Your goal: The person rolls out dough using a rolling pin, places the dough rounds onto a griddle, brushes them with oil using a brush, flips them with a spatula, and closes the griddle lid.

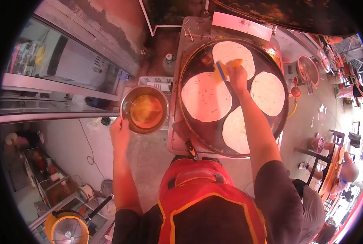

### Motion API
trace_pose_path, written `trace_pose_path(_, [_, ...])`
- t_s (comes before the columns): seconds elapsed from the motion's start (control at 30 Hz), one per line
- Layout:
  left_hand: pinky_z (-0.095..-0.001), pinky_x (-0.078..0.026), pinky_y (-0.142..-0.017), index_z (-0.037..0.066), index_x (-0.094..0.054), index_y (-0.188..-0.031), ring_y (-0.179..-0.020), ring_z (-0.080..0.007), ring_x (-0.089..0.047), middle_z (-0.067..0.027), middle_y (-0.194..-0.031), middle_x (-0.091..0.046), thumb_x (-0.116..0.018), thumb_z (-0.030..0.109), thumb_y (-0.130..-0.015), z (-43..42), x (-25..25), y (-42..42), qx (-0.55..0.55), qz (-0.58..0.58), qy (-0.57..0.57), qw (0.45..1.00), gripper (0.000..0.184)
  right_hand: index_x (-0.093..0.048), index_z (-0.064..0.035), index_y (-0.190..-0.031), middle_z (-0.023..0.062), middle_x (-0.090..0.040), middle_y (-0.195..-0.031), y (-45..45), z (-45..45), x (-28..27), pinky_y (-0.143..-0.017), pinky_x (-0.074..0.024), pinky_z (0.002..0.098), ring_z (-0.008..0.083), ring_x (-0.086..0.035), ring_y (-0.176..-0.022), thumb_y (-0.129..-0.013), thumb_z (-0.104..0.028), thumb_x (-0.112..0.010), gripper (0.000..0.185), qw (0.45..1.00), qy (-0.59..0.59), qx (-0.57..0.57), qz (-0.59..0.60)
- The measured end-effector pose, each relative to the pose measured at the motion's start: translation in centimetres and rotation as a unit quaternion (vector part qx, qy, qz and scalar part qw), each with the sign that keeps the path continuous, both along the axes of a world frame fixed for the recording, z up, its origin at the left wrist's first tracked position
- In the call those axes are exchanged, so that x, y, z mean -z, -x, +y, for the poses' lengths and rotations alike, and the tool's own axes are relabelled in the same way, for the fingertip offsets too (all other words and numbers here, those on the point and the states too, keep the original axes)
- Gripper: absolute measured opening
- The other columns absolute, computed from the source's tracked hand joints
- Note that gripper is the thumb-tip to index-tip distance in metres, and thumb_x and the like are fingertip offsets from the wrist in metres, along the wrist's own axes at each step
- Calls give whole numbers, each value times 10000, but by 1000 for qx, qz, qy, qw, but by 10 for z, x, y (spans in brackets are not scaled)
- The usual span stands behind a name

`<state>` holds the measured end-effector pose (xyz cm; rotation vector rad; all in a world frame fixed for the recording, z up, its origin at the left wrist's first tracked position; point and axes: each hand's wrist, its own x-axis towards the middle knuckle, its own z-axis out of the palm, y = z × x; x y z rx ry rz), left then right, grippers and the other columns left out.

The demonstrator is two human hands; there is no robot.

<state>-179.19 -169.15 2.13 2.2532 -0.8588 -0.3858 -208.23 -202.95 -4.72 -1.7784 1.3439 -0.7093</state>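
My left hand [119, 127] is closed on the near rim of a metal bowl [124, 106], which holds yellow liquid. On a large round griddle [186, 118] lie several pale flatbreads: one at the left [206, 97], one at the top [230, 51], one at the right [267, 94] and one at the front [235, 132], partly under my right forearm. My right hand [237, 73] grips a brush [221, 72] with a blue band and yellowish bristles, over the gap between the left and top flatbreads.
A black-handled tool [191, 149] lies at the griddle's front left edge. A white crate [156, 81] stands behind the bowl. At the right are a red-rimmed basin [307, 69] and people seated at a wooden table [331, 173]. A strainer [69, 232] is at the lower left.
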Motion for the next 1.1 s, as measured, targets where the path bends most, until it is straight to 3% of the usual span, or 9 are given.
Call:
trace_pose_path(0.17, [-356,-410,-613,-41,-552,-821,-610,-197,-455,-152,-650,-505,-531,164,-896,7,4,0,-15,47,5,999,219,-617,-50,-1126,176,-632,-1116,-39,86,36,-847,-489,399,350,-603,-969,-775,-32,-575,354,906,267,-325,46])
trace_pose_path(0.33, [-345,-410,-616,-39,-552,-816,-617,-180,-452,-140,-648,-507,-535,151,-893,8,11,3,-25,61,2,998,206,-671,-59,-1038,142,-672,-1000,2,176,-13,-781,-514,374,271,-648,-875,-869,-107,-574,201,968,53,-240,-42])
trace_pose_path(0.5, [-349,-414,-625,-37,-568,-834,-620,-192,-459,-147,-665,-525,-540,155,-891,-3,11,12,11,76,17,997,202,-659,-1,-907,71,-658,-687,79,75,68,-538,-488,251,108,-632,-611,-882,-130,-626,135,964,-88,136,-213])
trace_pose_path(0.63, [-353,-418,-635,-39,-582,-852,-626,-212,-467,-156,-682,-541,-544,162,-884,-18,4,20,36,49,-8,998,207,-650,-12,-908,79,-673,-784,83,61,-3,-646,-528,306,187,-662,-721,-881,-75,-573,102,993,64,86,-56])
trace_pose_path(0.7, [-361,-417,-636,-42,-581,-854,-630,-226,-481,-168,-680,-540,-548,166,-876,-22,7,24,48,44,18,998,212,-660,-24,-1042,99,-668,-1009,65,69,63,-738,-500,300,154,-614,-901,-925,-141,-562,192,986,128,-19,-110])
trace_pose_path(0.73, [-365,-417,-636,-44,-581,-855,-632,-233,-488,-174,-679,-539,-550,168,-872,-31,11,25,63,42,45,996,215,-647,-37,-1090,74,-663,-1037,53,92,46,-762,-501,330,172,-609,-946,-913,-114,-558,213,972,131,-117,158])
trace_pose_path(0.83, [-392,-425,-629,-50,-580,-840,-633,-285,-526,-208,-677,-546,-534,170,-861,-48,12,26,93,-7,31,995,226,-637,-80,-1089,106,-638,-1051,39,152,20,-747,-512,369,269,-613,-908,-854,-84,-596,239,945,277,-173,8])
trace_pose_path(0.93, [-405,-428,-601,-55,-568,-806,-599,-301,-537,-215,-667,-551,-517,165,-861,-70,2,38,105,-9,4,994,232,-632,-94,-1041,108,-628,-967,60,168,-21,-699,-514,383,300,-609,-837,-808,-55,-642,237,976,167,-136,10])
trace_pose_path(1.1, [-373,-466,-579,-3,-617,-778,-596,-240,-611,-143,-657,-618,-503,152,-876,-96,0,71,244,-114,33,963,216,-646,-72,-961,149,-635,-916,73,135,-128,-705,-507,397,345,-633,-823,-828,-130,-678,149,959,190,8,-209])
